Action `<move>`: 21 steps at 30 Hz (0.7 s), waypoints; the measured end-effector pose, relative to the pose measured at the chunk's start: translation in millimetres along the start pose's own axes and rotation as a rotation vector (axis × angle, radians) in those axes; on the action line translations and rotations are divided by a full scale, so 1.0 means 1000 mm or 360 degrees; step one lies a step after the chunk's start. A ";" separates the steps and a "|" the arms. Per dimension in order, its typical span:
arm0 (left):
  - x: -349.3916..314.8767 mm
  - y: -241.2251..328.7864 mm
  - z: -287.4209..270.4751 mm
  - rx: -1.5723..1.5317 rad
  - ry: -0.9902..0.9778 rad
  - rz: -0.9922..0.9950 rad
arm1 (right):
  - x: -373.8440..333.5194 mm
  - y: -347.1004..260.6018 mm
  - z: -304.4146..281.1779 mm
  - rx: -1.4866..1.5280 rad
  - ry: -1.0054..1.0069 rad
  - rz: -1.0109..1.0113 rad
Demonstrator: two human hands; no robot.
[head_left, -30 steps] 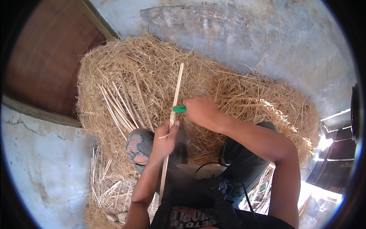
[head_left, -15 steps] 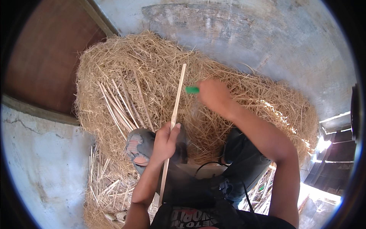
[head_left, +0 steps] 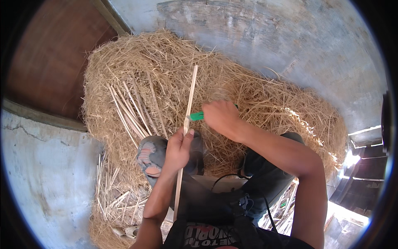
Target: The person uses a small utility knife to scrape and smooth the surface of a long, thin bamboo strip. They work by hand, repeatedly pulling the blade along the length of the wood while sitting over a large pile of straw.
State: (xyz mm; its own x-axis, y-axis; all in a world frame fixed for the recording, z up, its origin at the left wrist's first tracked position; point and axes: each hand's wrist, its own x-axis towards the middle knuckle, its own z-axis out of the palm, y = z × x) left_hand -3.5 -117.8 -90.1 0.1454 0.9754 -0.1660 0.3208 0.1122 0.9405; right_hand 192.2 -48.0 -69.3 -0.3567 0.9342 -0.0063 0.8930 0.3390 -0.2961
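My left hand (head_left: pixel 178 150) is wrapped round a long, pale split stick (head_left: pixel 192 92), which looks like bamboo or wood. The stick rises past my fingers, and its lower end reaches down toward my lap. In my right hand (head_left: pixel 222 118) is a green-handled utility knife (head_left: pixel 197 116), gripped in closed fingers. Its short blade meets the right side of the stick, just above my left thumb. Most of the knife's handle is hidden by my right fingers.
Several similar strips (head_left: pixel 128 110) lean on a large heap of shavings (head_left: pixel 232 79) in front of me. More cut sticks (head_left: pixel 108 182) lie at lower left. A grey wall (head_left: pixel 282 37) curves behind the heap, and a brown panel (head_left: pixel 58 66) stands at far left.
My right hand with the knife has moved down and slightly left, bringing the blade to the stick just above my left hand. The stick has turned slightly; my left hand keeps hold.
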 end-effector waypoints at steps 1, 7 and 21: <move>0.000 0.001 0.000 -0.0011 -0.0017 -0.0020 | 0.003 0.001 0.001 -0.0035 0.0051 0.0034; 0.001 0.006 0.000 -0.0221 -0.0096 -0.0142 | 0.018 0.015 -0.002 -0.0098 0.0244 0.0025; -0.018 0.016 -0.001 -0.0955 -0.0560 -0.0352 | 0.019 0.154 -0.080 -0.0150 0.0474 0.0829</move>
State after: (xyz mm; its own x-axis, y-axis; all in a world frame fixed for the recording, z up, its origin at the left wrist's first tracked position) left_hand -2.5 -133.4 -71.8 0.4611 0.8103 -0.3616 -0.1764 0.4831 0.8576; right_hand 344.9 30.8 -38.9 0.2140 0.9661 0.1442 0.9547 -0.1756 -0.2402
